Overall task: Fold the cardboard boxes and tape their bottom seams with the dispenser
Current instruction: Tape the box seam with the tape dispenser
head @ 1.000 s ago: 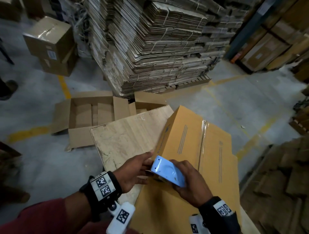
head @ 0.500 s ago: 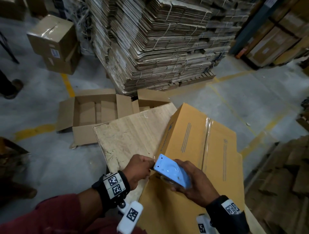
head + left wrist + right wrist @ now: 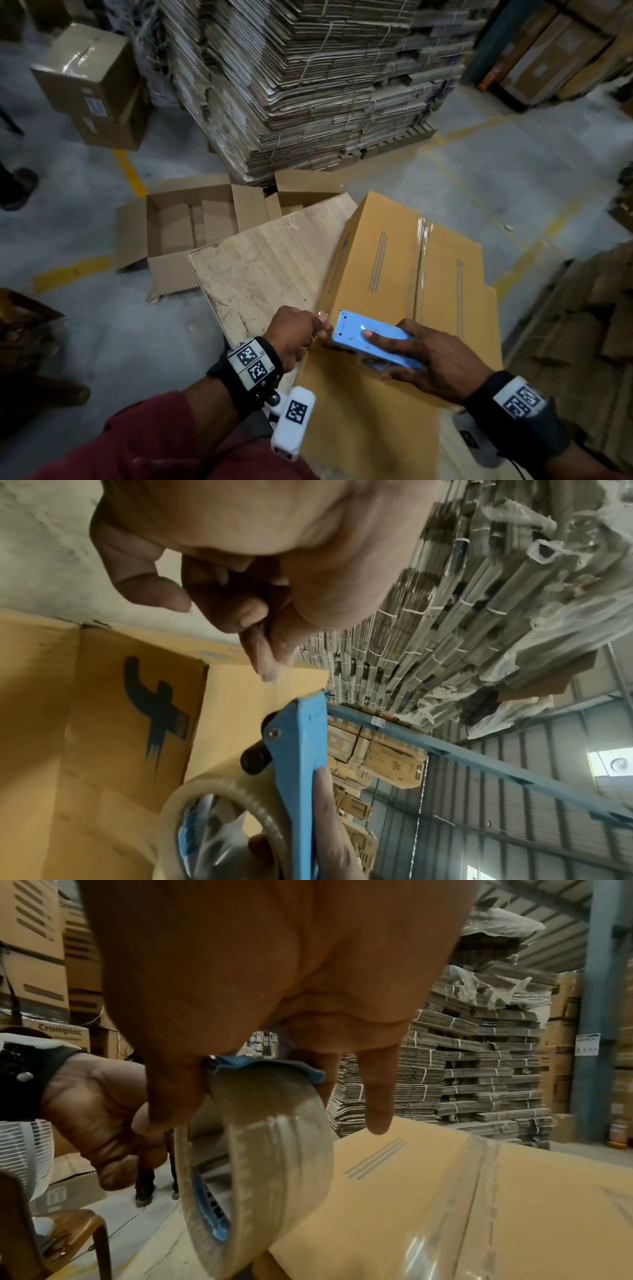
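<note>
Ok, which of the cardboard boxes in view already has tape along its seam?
The yellow box on the wooden board, beside the dispenser: clear tape runs along its centre seam. The brown floor box lies open.

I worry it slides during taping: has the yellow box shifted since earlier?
No. The yellow box keeps its far corner beside the far corner of the wooden board, as before.

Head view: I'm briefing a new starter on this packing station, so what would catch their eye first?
The bright blue tape dispenser, gripped by the right hand over the near end of the yellow cardboard box, stands out most. The left hand is curled at its toothed front edge, apparently pinching the tape end. Behind, a tall stack of flattened cartons fills the top of the view.
</note>
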`<state>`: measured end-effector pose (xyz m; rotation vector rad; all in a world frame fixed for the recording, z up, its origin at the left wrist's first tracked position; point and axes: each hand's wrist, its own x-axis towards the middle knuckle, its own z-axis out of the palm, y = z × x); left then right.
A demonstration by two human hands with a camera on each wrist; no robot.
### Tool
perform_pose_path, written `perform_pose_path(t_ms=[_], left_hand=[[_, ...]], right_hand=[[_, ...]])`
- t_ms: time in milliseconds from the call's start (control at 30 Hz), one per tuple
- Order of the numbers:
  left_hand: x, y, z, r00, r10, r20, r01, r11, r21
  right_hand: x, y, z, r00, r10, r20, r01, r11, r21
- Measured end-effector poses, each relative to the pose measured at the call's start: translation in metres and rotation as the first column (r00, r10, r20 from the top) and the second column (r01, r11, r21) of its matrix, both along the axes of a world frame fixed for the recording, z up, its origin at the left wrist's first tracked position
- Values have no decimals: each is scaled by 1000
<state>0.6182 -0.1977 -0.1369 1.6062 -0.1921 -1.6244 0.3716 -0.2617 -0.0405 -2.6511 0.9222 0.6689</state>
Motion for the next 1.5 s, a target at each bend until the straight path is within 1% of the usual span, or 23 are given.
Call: perform_pose_path(t_ms=[100,200,267,367,533,733,833,867,967,1033,1100,1167,1267,1333,1500], left_hand=[[-3,0,-5,1000,19,-14,-19,999,29],[-8,0,-11,999,35,-19,-34,998,51],[-12,0,-16,999,37,4,-38,997,67],[-15,-3,-26,996,78,35,-80,994,70],[-12,-8,-34,991,120,52,-124,990,74],[-9,-10,-36,985,139,99,-144,989,41],[14,-5,-53,953,236,191,-238,971,-11],[20,-2,-59,948,247,200,-247,969,-30],[16,6,-69,967,154,202,-144,987,-66],[3,10,-71,969,131,210,-115,989,-90],[-5,12,-69,961,146,234,-120,985,-120],[-7,10,-74,945,187,269,-148,976,-157],[-14,9,-77,923,207,326,-147,969,-198],[-15,6,-77,902,228,366,-160,965,-208],[-13,1,-83,859,193,474,-104,973,-206]], right_hand=[[-4,0,2,1000,26,6,-26,999,-22],[-9,1,2,1000,1,30,-1,1000,-31],[-11,4,-2,1000,-1,27,2,999,-44],[-17,2,-9,1000,-11,20,12,998,-58],[-20,1,-16,1000,-5,26,7,995,-98],[-23,4,-13,1000,-31,0,31,991,-129],[-48,-2,-10,999,-37,-13,34,988,-153],[-58,-4,-9,999,-34,-33,28,987,-159],[-75,-12,-4,997,-47,-58,40,992,-122],[-78,-15,-3,996,-66,-57,60,993,-99],[-81,-15,-3,997,-69,-43,65,994,-89],[-81,-15,-3,994,-85,-69,79,994,-75],[-78,-13,-5,985,-114,-128,108,993,-54],[-73,-12,-8,986,-123,-115,115,991,-68],[-66,-11,-20,979,-130,-160,114,988,-102]])
